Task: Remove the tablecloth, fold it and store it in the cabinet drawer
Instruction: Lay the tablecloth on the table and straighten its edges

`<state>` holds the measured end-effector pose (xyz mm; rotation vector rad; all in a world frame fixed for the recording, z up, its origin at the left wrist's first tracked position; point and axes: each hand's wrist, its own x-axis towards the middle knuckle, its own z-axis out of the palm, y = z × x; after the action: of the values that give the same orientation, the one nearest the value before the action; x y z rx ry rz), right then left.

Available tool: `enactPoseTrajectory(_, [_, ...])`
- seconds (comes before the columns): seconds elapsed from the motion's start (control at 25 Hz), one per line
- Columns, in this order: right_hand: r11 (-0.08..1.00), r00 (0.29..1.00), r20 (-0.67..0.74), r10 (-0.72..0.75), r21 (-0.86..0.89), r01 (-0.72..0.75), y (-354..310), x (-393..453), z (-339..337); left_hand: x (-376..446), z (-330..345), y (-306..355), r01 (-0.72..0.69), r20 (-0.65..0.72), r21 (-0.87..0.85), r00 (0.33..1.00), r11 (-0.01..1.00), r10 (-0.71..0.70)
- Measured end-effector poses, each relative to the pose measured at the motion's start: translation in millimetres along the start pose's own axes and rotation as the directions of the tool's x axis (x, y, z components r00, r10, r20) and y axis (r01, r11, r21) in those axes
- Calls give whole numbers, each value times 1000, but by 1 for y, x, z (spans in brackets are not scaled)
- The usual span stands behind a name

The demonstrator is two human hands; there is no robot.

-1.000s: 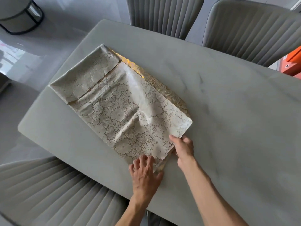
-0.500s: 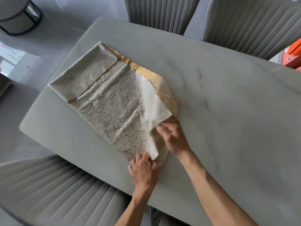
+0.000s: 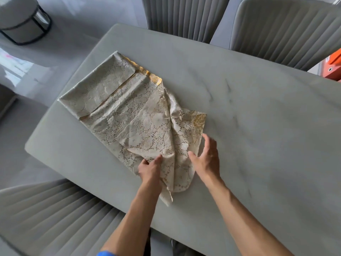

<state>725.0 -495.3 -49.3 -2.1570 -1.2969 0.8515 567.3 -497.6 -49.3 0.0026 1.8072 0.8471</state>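
A cream lace tablecloth (image 3: 129,111) with a gold scalloped border lies partly folded on the grey marble table (image 3: 258,126), its long axis running from far left to near centre. The far part is flat and creased. The near part is rumpled, with a loose fold thrown over and a corner trailing toward the table's front edge. My left hand (image 3: 150,168) grips the cloth at its near edge, thumb on top. My right hand (image 3: 206,156) is spread with straight fingers beside the cloth's right edge, its thumb touching the fabric.
Two grey ribbed chairs (image 3: 184,15) (image 3: 286,28) stand at the table's far side and another chair (image 3: 46,215) at the near left. A round stool (image 3: 20,21) sits on the floor at top left. An orange object (image 3: 334,65) shows at the right edge.
My right hand carried the near right corner over to the left, then let it go and drew back right. The flat near end is now rumpled. My left hand stays at the near edge.
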Motion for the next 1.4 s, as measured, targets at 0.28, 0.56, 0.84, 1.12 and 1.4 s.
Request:
enactPoseTrajectory(0.28, [961,967,-70,245,-116,-252,-14,56,2,-6,-35,5,-168,-278,80,943,982,184])
enactPoseTrajectory(0.56, [948,940,331,-84,318,-27,-1,15,-14,-32,21,8,-733,372,664,497,150,784])
enactPoseTrajectory(0.84, [835,979,179,94,521,-175,18,128,-15,-30,84,-2,-645,689,708,543,-286,481])
enactPoseTrajectory(1.12, [852,859,509,-61,474,-220,0,140,-16,-26,59,9,-769,583,636,418,-70,697])
enactPoseTrajectory(1.4, [521,565,811,-155,553,-650,-17,102,8,-24,29,27,-837,559,519,485,172,673])
